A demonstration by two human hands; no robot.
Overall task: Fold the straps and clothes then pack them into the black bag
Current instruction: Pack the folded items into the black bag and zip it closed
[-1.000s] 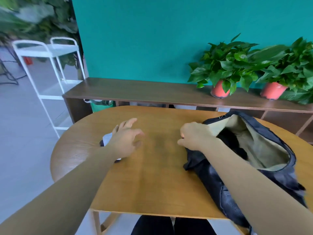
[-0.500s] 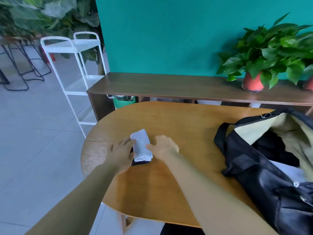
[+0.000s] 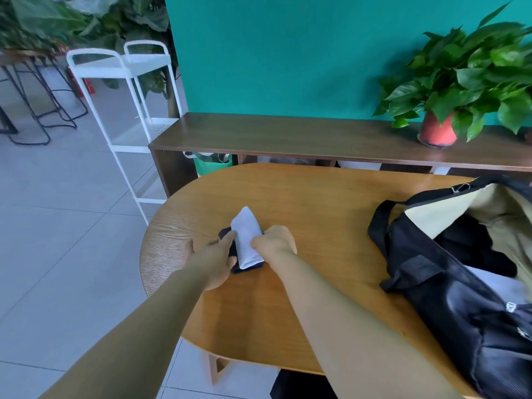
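Table (image 3: 316,203): dark item (image 3: 225,233) beneath white cloth (image 3: 247,239)

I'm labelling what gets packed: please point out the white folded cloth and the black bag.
white folded cloth (image 3: 245,234), head view, middle of its top face.
black bag (image 3: 426,286), head view, near outer side wall.

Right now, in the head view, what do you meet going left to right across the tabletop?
left hand → folded white cloth → right hand → black bag. The dark item under the cloth overlaps it, so it is left out.
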